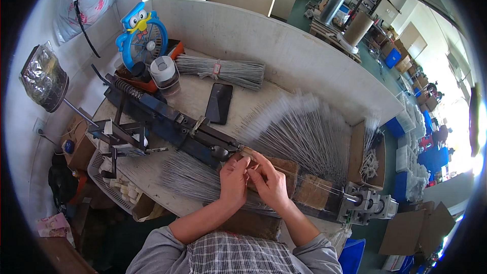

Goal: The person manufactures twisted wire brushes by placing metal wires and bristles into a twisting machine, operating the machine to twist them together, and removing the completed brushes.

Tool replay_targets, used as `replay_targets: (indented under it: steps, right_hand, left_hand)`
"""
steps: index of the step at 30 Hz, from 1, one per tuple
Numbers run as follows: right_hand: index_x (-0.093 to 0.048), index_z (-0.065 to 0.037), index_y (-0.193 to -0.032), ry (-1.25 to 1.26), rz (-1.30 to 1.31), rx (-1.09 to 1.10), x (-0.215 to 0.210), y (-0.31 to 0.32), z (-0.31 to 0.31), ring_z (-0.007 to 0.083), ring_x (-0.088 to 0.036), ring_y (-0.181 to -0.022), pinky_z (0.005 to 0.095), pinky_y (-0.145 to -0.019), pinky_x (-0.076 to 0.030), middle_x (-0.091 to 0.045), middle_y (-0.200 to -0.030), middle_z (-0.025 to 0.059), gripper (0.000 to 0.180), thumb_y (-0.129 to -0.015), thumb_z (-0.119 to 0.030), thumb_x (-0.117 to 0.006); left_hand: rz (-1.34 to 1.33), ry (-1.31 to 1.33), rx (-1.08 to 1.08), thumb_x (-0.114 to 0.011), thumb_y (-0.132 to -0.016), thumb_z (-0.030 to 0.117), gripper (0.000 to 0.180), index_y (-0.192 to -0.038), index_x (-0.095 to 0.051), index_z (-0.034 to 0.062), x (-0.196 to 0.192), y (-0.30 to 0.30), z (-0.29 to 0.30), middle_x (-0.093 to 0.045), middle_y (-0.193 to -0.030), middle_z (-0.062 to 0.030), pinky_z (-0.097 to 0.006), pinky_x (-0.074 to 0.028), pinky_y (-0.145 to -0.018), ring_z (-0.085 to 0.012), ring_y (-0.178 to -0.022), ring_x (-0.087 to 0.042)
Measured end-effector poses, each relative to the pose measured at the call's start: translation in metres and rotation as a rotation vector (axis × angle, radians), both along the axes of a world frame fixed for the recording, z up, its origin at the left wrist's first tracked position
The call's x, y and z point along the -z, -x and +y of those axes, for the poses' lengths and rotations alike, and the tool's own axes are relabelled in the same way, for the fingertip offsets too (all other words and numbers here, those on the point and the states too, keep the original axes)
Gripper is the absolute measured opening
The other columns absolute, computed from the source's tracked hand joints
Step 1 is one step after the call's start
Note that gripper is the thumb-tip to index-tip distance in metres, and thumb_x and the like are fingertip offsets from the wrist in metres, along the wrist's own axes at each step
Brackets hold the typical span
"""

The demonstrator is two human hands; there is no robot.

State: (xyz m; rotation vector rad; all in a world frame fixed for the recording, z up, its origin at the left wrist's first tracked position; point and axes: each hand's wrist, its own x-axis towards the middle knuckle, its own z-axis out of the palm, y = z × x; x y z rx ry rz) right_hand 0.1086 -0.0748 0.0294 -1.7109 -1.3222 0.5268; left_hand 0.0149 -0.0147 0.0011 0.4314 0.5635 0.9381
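From the head view, the person's left hand (234,176) and right hand (270,181) meet over the middle of a long blue metal jig (167,121) that runs slantwise across the pale surface (264,53). Both hands are closed in a fingertip pinch on a thin grey wire (304,176), which stretches rightward toward a small silver motor unit (368,204) at the jig's far end. The step in hand looks like seating or threading the wire at the jig's clamp; the next move probably calls for keeping the strand taut and straight along the jig's axis. A loose heap of wires (190,177) lies just left of the left hand, fine, stiff and dull grey. Beyond the hands, a fan of bristly, fuzzy-looking brush stems (304,127) spreads out. A tied wire bundle (223,70) rests near the back wall, a flat black phone (219,102) lies beside the jig, and a blue cartoon-bird fan (142,35) stands behind.
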Motion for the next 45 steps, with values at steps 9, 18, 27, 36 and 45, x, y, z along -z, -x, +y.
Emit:
replay_targets:
  steps: [9,18,27,36,45]
  right_hand:
    - [-0.053,-0.008,-0.130,-0.017,-0.070,-0.031,-0.001,0.000,0.004,0.0263,-0.068,-0.066,0.0333,-0.058,-0.052,-0.068,-0.076,0.0111,0.045,-0.088,-0.019,-0.065]
    - [-0.054,-0.008,-0.129,-0.004,0.050,0.025,0.006,-0.004,-0.002,0.0203,-0.064,-0.056,0.0301,-0.053,-0.049,-0.064,-0.066,0.0082,0.044,-0.089,-0.021,-0.065]
    - [-0.055,-0.009,-0.128,-0.022,-0.013,0.042,0.012,-0.005,-0.005,0.0227,-0.064,-0.056,0.0325,-0.052,-0.048,-0.064,-0.066,0.0087,0.043,-0.088,-0.021,-0.065]
    - [-0.060,-0.006,-0.121,-0.082,-0.177,0.043,-0.028,-0.013,-0.011,0.0221,-0.063,-0.064,0.0328,-0.058,-0.050,-0.066,-0.074,0.0052,0.042,-0.081,-0.017,-0.070]
    - [-0.067,-0.009,-0.091,-0.086,-0.709,0.046,-0.035,-0.024,-0.017,0.0220,-0.056,-0.088,0.0362,-0.079,-0.043,-0.061,-0.083,0.0018,0.016,-0.076,-0.011,-0.069]
  left_hand:
    - [0.019,0.005,-0.020,-0.050,-0.095,0.012,0.014,-0.103,-0.059,0.0041,-0.002,0.000,-0.001,-0.063,-0.093,-0.0030,-0.025,-0.049,-0.072,-0.0099,-0.083,-0.061]
    - [-0.009,0.031,-0.002,-0.055,-0.092,0.012,0.016,-0.105,-0.059,0.0046,0.002,0.002,0.001,-0.064,-0.097,-0.0028,-0.023,-0.047,-0.075,-0.0096,-0.088,-0.060]
    - [0.090,-0.014,-0.003,-0.059,-0.089,0.007,0.022,-0.110,-0.056,0.0022,0.003,-0.002,0.000,-0.062,-0.100,-0.0025,-0.022,-0.046,-0.075,-0.0097,-0.088,-0.059]
    - [0.052,-0.038,-0.030,-0.056,-0.090,0.009,0.021,-0.109,-0.055,0.0005,-0.011,-0.004,0.000,-0.060,-0.105,-0.0066,-0.030,-0.046,-0.090,-0.0131,-0.097,-0.058]
    - [0.093,0.110,0.114,-0.031,-0.098,0.058,0.061,-0.120,-0.051,0.0048,-0.023,0.016,0.001,-0.058,-0.113,-0.0075,-0.038,-0.039,-0.098,-0.0217,-0.108,-0.056]
